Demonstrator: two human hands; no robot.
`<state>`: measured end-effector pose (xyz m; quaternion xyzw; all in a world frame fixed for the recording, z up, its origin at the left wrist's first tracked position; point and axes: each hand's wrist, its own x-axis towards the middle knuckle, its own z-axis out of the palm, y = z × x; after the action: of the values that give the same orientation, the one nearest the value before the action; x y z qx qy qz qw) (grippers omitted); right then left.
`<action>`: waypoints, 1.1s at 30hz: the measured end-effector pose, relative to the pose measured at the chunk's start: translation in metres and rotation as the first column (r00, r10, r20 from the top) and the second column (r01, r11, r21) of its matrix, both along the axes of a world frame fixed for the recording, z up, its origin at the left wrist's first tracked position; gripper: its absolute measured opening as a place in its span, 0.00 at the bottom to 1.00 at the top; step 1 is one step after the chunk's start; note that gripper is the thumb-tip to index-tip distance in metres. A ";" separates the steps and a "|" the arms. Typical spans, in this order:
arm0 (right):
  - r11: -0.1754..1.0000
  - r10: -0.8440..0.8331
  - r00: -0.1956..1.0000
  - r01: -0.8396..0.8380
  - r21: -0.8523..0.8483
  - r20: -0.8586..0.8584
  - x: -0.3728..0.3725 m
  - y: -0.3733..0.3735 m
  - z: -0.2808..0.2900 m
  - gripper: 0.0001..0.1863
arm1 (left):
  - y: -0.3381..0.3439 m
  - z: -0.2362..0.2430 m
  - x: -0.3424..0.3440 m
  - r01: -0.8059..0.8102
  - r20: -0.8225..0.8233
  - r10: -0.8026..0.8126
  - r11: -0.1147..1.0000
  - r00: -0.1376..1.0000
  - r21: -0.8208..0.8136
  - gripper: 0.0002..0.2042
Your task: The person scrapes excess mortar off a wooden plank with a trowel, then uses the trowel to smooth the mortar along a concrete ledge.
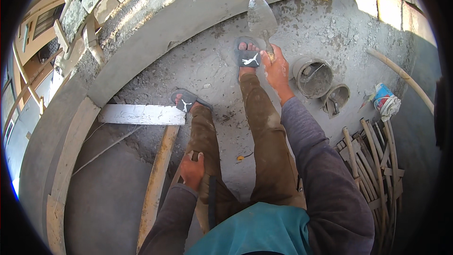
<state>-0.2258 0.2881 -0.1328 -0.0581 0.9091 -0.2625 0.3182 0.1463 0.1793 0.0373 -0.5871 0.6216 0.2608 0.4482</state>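
My right hand (278,72) is wrapped round the handle of a pointed trowel (262,19). Its broad, mortar-smeared blade points away from me, beyond my right foot, toward the curved low wall (198,28). By my left knee, my left hand (192,171) is closed, fingers curled and thumb up. A small dark shape shows between thumb and fingers, but I cannot make out what it is. To the right of my right hand stands a grey, cement-crusted bucket (302,72). A smaller bucket (347,95) with a tool inside sits just nearer to me.
A white board (141,114) lies left of my left foot, with a long timber (158,184) running from it toward me. At right are a blue-and-white tub (381,97) with cloth, a pole (401,75) and a slatted wooden stack (373,170). Rubble covers the floor.
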 end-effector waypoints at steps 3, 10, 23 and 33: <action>0.995 -0.098 0.995 0.099 -0.008 0.013 0.000 0.006 0.001 0.26 | 0.001 0.002 -0.002 0.000 -0.015 0.000 1.000 1.000 -0.012 0.27; 0.984 0.181 0.983 -0.181 0.008 -0.036 0.028 -0.046 -0.009 0.26 | 0.002 0.003 -0.005 -0.023 0.053 0.023 1.000 0.998 0.008 0.28; 0.998 0.001 1.000 0.000 0.056 -0.023 0.011 -0.005 0.003 0.28 | 0.003 0.006 0.004 -0.064 0.020 0.064 0.998 0.998 -0.022 0.29; 0.966 0.254 0.964 -0.257 0.039 0.080 0.061 -0.097 0.006 0.26 | 0.012 0.006 0.018 -0.088 -0.055 0.085 0.995 0.995 -0.056 0.27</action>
<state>-0.1650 0.1915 -0.1266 -0.1573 0.8878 -0.1989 0.3842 0.1640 0.1917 0.0429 -0.6191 0.6147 0.2770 0.4027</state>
